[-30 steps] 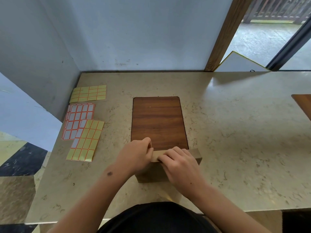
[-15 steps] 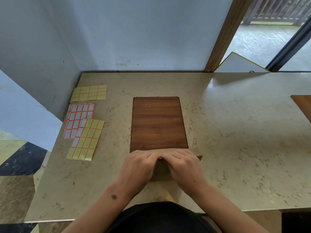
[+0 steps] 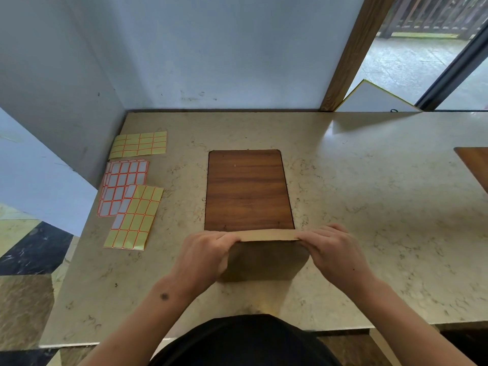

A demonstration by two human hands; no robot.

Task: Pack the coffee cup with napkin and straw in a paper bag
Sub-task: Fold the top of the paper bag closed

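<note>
Closest to the camera there's a bit of dark clothing at the bottom edge, with two bare forearms reaching out over the near edge of the beige marble counter (image 3: pixel 369 207).

Both hands are on the brown paper bag (image 3: pixel 264 260), which stands on the counter right in front of the person. The top of the bag is folded over into a flat strip running left to right. The left hand (image 3: pixel 203 253) has its fingers curled over the left end of that fold, gripping the corner. The right hand (image 3: pixel 334 250) does the same at the right end, fingers bent down over the fold and pinching it. The hands sit well apart, with the whole folded strip showing between them. Can't see inside the bag at all, so whether the cup, napkin and straw are in there, I honestly can't tell.

Just behind the bag, a dark wood board (image 3: pixel 248 188) lies flat on the counter, and the bag's top edge overlaps its near end from this angle.

Off to the left, three sticker sheets are lined up near the counter's edge: a yellow label sheet (image 3: pixel 134 220) nearest, partly lying over a white label sheet (image 3: pixel 122 183) with orange borders, and a second yellow sheet (image 3: pixel 140 144) further back, separate from those two.

At the far right edge, a corner of another wood panel (image 3: pixel 475 165) pokes in. Behind it all is a pale blue wall (image 3: pixel 211 48), and to the right a wooden post (image 3: pixel 351 51).
</note>
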